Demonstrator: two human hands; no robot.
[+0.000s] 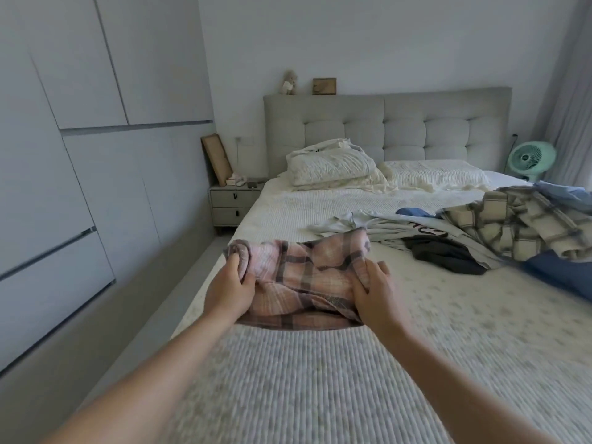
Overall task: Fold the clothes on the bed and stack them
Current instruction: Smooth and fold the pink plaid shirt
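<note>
Bed (320, 379) filling the lower and right frame, wide enough to serve as folding surface. Unfolded clothes heap (480, 225) pushed to right of centre, probably to leave working room. Pink plaid garment (307, 277) at centre, bunched, near edge lying on the cover, far part lifted. Left hand (229, 291) gripping its left end, fingers curled in; right hand (373, 293) pinching the right end, likely to spread it flat. No folded stack visible.

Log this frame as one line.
left hand: grips pink shirt | right hand: grips it | pile: unfolded | stack: none seen
</note>
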